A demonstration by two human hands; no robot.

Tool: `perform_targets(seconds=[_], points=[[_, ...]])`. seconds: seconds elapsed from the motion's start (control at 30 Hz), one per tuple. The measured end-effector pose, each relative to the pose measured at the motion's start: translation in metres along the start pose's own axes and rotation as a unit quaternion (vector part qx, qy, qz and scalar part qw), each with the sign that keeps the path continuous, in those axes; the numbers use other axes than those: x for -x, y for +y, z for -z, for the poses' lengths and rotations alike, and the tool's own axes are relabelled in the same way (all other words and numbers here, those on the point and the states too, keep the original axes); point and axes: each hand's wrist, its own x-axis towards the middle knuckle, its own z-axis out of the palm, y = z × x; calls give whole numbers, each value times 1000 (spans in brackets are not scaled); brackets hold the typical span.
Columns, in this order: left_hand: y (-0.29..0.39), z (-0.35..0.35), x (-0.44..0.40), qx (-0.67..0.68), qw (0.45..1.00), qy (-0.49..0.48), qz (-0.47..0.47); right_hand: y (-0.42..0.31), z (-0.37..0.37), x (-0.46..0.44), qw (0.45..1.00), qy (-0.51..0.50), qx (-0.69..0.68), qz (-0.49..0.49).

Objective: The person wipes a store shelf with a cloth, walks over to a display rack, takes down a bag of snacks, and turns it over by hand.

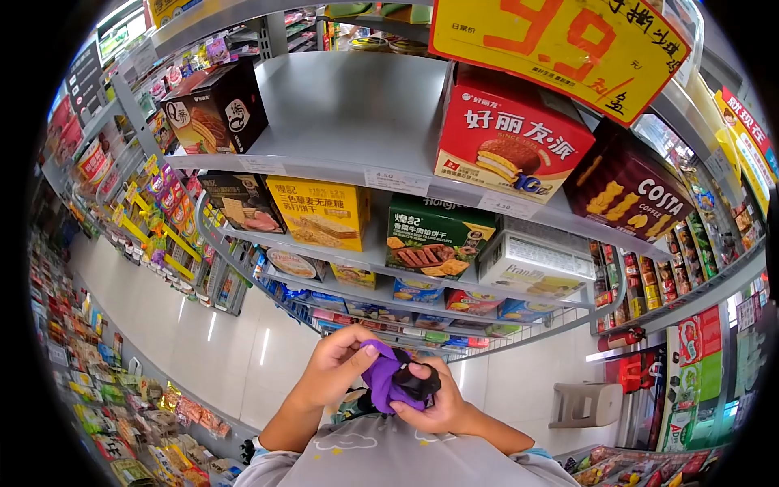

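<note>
In front of my chest, my left hand (342, 367) pinches a crumpled purple cloth (380, 377) between thumb and fingers. My right hand (438, 406) is closed around the other side of the same cloth, with a dark black piece (412, 385) bunched under its thumb. Whether the black piece belongs to the cloth or is a separate thing, I cannot tell. Both hands are at the near side of a shelf rack and touch none of the boxes.
Grey shelves (341, 105) hold a red pie box (515, 138), a dark COSTA box (633, 191), a yellow box (316, 213) and a green box (438, 239). A yellow price sign (560, 49) overhangs them. A beige stool (586, 406) stands on the floor to the right.
</note>
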Motion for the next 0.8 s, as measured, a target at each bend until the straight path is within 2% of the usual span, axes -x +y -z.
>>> perform_targets(seconds=[0.1, 0.23, 0.3, 0.33, 0.4, 0.43, 0.47, 0.53, 0.6, 0.67, 0.7, 0.73, 0.77, 0.8], points=[[-4, -1, -3, 45, 999, 16, 6, -8, 7, -7, 999, -38, 19, -14], [-13, 6, -3, 65, 997, 18, 33, -2, 6, -5, 1000, -15, 0, 2], [-12, 8, -4, 154, 987, -34, 37, 2, 6, -2, 999, -34, -6, 6], [-9, 9, -4, 154, 987, -34, 37, 3, 5, -1, 999, -34, -6, 6], [0, 11, -3, 2, 991, -101, 83, 5, 4, 2, 998, 14, -32, -52], [-7, 20, -3, -3, 981, -162, 105, 7, 4, 2, 998, 44, -26, -47], [-6, 18, -3, -3, 981, -162, 105, 9, 4, 1, 998, 44, -26, -47], [-1, 15, -3, -104, 963, -231, 95, 11, 7, -1, 994, 92, -46, -41], [0, 17, -5, -152, 953, -239, 108, 12, 8, -1, 994, 94, -45, -38], [8, 18, -8, -318, 897, -279, 130, 16, 8, 2, 989, 109, -91, -47], [11, 20, -8, -330, 893, -270, 140, 16, 9, 0, 989, 110, -90, -47], [9, 19, -7, -331, 893, -271, 139, 15, 11, -4, 996, 64, -23, -49], [6, 18, -5, -241, 941, -206, 118, 13, 13, -10, 998, 18, 44, -52], [5, 17, -3, -147, 975, -138, 95, 6, 11, -18, 997, 20, 45, -51]])
